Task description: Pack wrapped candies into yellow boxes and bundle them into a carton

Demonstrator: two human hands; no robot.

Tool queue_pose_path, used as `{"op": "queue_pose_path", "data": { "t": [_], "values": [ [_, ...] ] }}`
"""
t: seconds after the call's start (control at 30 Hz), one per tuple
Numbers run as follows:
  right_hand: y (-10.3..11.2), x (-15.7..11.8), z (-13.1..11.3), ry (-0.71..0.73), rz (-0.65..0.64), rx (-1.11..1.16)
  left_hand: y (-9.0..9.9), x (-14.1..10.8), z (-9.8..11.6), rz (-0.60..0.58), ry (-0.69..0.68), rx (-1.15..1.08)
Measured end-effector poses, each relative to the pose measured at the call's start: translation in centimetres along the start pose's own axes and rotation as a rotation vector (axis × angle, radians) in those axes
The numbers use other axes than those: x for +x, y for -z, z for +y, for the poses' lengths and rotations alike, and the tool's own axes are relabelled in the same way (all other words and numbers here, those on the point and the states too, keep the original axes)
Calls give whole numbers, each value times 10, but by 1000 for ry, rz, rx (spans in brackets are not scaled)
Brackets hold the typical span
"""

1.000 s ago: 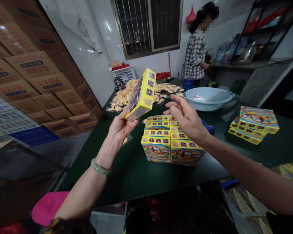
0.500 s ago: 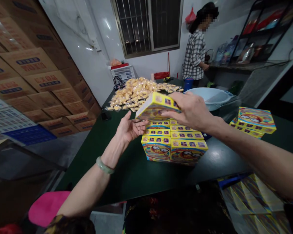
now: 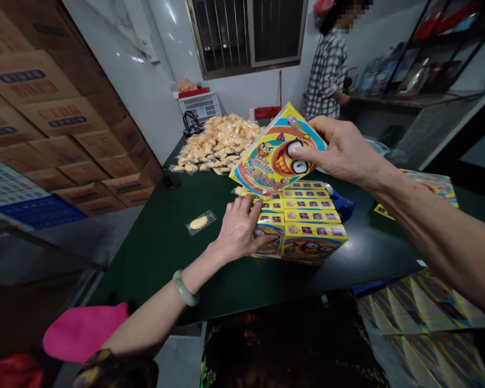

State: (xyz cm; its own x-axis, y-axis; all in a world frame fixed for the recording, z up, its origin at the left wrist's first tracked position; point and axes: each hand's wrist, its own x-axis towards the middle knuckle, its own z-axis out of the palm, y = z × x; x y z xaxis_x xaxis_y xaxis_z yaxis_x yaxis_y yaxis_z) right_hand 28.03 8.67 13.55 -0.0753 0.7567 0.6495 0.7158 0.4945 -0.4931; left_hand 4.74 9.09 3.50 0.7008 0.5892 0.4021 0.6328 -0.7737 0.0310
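My right hand point(image 3: 339, 148) grips a yellow cartoon box point(image 3: 281, 153) by its right edge, thumb on the printed face, tilted above two rows of standing yellow boxes point(image 3: 315, 230). Fingers spread, my left hand point(image 3: 242, 226) rests on the left row of those boxes, near the front. Left of it, a small packet with a yellow piece point(image 3: 199, 222) lies on the dark green table point(image 3: 165, 258). Behind the rows is a heap of similar clear packets point(image 3: 222, 143).
More yellow boxes point(image 3: 432, 186) lie at the right of the table. Others fill a crate point(image 3: 420, 307) below its right front edge. A blue object point(image 3: 341, 205) sits beside the rows. Cartons point(image 3: 56, 116) are stacked at left. A person in a checked shirt point(image 3: 325, 73) stands behind.
The box in my right hand has been raised and turned so its printed face shows. My left hand has moved onto the box row. A single packet now shows on the table.
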Motion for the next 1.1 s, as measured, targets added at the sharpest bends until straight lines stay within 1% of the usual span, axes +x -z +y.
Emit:
{"op": "queue_pose_path", "data": {
  "t": [0.07, 0.13, 0.33, 0.43, 0.5, 0.67, 0.73, 0.83, 1.03, 1.1],
  "values": [
    [-1, 0, 0, 19, -66, 15, -1, -7, 3, 4, -11, 50],
    [-3, 1, 0, 43, -102, 28, 1, -14, 7, 8, -19, 74],
    [-2, 4, -10, 43, -107, -101, 3, -22, 10, 19, -37, 93],
    [0, 4, -14, 41, -68, -131, 3, -20, 10, 26, -44, 59],
    [1, 4, -15, 52, -65, -104, 4, -18, 9, 3, -37, 40],
    [-2, 4, -12, 60, -158, -101, 9, -7, 5, -107, 7, 47],
    [-5, 4, -11, 62, -180, -82, 9, -5, 4, -114, 13, 58],
    [-7, 6, -10, 76, -216, -90, 6, -8, 5, -68, 30, 58],
    [-10, 12, -4, 49, -408, -283, -5, -26, 15, 47, 156, 94],
    [-12, 14, -6, 64, -445, -365, -6, -30, 17, 87, 168, 108]
  ]
}}
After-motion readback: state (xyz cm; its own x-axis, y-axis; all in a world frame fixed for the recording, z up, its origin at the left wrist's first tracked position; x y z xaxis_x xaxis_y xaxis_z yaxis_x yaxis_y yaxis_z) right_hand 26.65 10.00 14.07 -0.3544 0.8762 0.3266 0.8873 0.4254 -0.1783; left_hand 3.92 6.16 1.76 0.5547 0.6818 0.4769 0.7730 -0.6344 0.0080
